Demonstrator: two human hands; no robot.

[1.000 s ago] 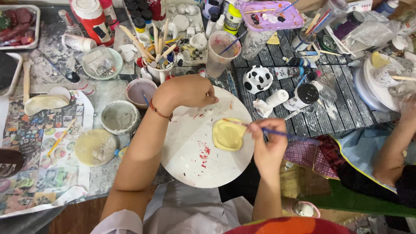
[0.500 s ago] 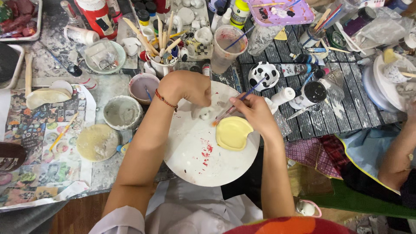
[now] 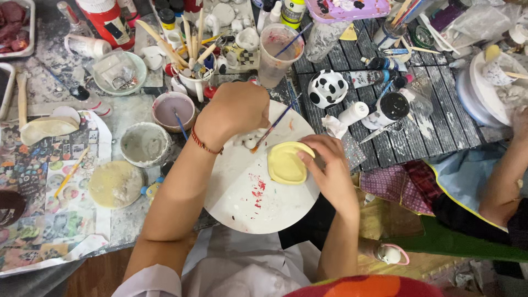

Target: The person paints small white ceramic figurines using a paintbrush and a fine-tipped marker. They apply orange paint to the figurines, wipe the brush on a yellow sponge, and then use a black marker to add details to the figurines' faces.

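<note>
A: Two hands on the white disc (image 3: 242, 203)?
B: Yes. Right hand (image 3: 330, 173) pinches a brush (image 3: 273, 127), fingers closed on it, touching the yellow dish (image 3: 286, 164) just to its left. Brush slants up-right.
A: Left hand (image 3: 239, 107)?
B: Curled shut on small white pieces (image 3: 250, 140), above the dish; right is nearer.

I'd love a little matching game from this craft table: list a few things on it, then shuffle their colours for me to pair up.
Things:
1. small dish under the right hand
2. ceramic cow figure
3. big bottle at the top left
4. round board under both hands

Colours:
A. red with a white cap
B. white with red paint spatters
C. pale yellow
D. white with black spots

Pairs: 1-C, 2-D, 3-A, 4-B
</note>
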